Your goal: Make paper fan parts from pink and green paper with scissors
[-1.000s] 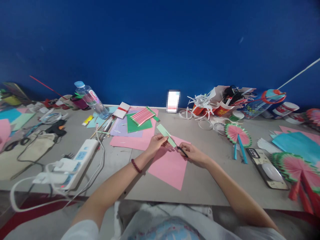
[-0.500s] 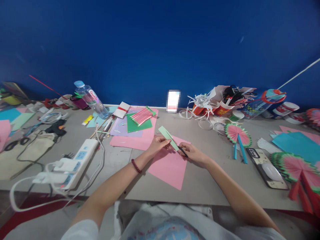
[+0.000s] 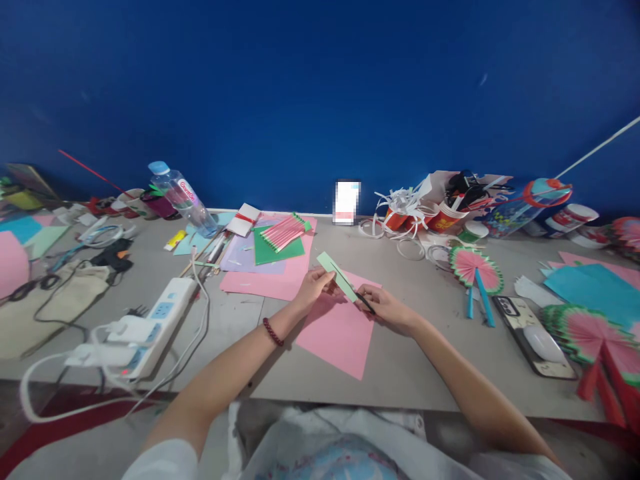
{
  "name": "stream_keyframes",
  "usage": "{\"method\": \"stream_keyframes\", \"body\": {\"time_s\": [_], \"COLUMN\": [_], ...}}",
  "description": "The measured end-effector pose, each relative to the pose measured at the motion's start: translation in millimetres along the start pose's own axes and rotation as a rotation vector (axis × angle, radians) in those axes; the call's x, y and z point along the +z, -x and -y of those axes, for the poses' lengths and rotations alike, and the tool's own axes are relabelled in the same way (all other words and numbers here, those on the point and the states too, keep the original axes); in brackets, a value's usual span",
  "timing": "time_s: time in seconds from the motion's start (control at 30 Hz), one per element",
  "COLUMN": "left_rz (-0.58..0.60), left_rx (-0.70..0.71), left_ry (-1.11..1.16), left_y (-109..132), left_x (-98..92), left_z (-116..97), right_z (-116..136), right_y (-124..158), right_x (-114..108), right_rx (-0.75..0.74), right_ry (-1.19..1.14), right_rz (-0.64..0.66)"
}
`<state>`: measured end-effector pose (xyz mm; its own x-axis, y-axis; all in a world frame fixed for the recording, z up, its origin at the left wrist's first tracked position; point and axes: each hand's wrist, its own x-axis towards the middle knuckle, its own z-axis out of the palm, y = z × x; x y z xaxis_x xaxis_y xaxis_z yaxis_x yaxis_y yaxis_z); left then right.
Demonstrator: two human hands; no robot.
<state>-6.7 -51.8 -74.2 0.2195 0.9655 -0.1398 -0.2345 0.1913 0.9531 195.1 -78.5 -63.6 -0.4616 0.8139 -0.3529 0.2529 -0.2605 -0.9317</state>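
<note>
**Blue wall, grey table, flat light**

Wall [image 3: 320,87]: solid deep blue, matte, fills the upper half of the view. A thin white line [image 3: 600,145] runs diagonally across it at far right; can't tell if it's a cord or a rod.

Table [image 3: 410,380]: grey, scuffed, butts against the wall and spans the full width. Clutter sits along the back edge, including a bottle [image 3: 183,197] and cups [image 3: 430,217]. A power strip [image 3: 150,320] lies at left, near the front edge.

Red surface [image 3: 35,433] shows below the front edge at left, either floor or mat, unclear.

Light: soft and even, with faint shadows on the tabletop.
</note>
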Motion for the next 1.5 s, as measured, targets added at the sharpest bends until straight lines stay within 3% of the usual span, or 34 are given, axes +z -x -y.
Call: {"method": "stream_keyframes", "body": {"time_s": [0.23, 1.5], "left_rz": [-0.085, -0.085], "left_rx": [0.007, 0.011], "left_ry": [0.075, 0.052], "left_y": [-0.2, 0.2], "left_x": [1.1, -0.8], "left_z": [-0.2, 0.4], "right_z": [1.3, 3.4], "right_y": [0.5, 0.2], "right_x": [-0.1, -0.9], "right_rx": [-0.008, -0.014], "right_ry": [-0.012, 0.031], "right_rz": [0.006, -0.034]}}
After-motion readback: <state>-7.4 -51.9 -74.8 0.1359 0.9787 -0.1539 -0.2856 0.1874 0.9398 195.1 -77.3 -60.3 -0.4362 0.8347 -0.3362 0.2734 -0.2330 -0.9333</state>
